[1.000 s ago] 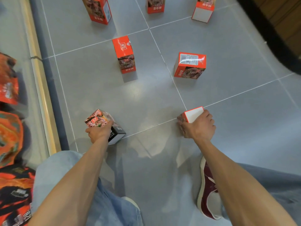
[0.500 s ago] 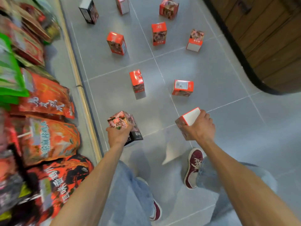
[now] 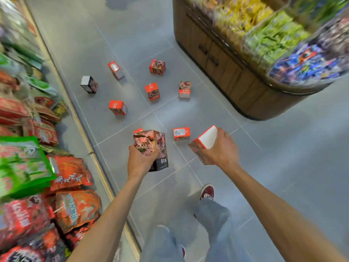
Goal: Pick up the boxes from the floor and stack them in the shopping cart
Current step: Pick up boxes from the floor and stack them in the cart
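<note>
My left hand (image 3: 140, 160) grips a black-based box with a food picture (image 3: 153, 148), lifted off the floor. My right hand (image 3: 219, 150) holds a red box with a white end face (image 3: 206, 138), also in the air. Several more boxes lie on the grey tiled floor ahead: a red one (image 3: 181, 133) just beyond my hands, another red one (image 3: 118, 107) to the left, a black one (image 3: 89, 84) further back, and others behind them. A red box (image 3: 137, 130) is mostly hidden behind the held box. No shopping cart is in view.
Shelves of red and green snack bags (image 3: 28, 167) line the left side, with a metal floor strip (image 3: 90, 148) along them. A wooden display island (image 3: 236, 72) piled with packets stands at the right. My feet in dark red shoes (image 3: 207, 191) are below.
Both hands have risen from the floor with their boxes. The view has pulled up and back, so more boxes, the shelves and the display island have come into sight.
</note>
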Tool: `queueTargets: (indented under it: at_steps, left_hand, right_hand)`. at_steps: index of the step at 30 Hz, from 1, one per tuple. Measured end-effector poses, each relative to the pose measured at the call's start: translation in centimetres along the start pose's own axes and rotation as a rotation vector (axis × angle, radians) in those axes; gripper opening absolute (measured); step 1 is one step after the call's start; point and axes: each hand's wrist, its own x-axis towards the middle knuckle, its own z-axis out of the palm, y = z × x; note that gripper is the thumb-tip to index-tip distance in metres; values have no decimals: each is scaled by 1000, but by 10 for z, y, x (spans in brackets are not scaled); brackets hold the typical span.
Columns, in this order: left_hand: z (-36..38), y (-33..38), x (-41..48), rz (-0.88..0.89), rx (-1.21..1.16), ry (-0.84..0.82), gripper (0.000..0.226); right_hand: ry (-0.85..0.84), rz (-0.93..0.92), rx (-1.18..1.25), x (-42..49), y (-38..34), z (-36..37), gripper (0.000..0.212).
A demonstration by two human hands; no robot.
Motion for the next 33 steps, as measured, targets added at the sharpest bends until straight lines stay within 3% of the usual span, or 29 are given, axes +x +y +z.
queueTargets:
  at_steps: [4,12,18,21,29,33]
  left_hand:
    - [11,78,-34,176,137,-38,73]
    - [63,208,-79,472,142,-27,86]
    - [123,284,-118,674,157,-155,94]
    - [153,314,-143,769,159,-255,82]
    - [238,376,-215,1008,156,-527,92]
    - [283,398,-256,1103,161,-657,90]
  right_hand:
    - [101,-29,12,-5,18,-84,99]
    - [263,16,37,11,78,-204,105]
    - [425,199,74,3,146,-255,98]
    - [495,316,97,-15,179,-273,98]
    - [670,663,247,-84,259,-313,105]
    - [749,830,313,-112,301,-321,99]
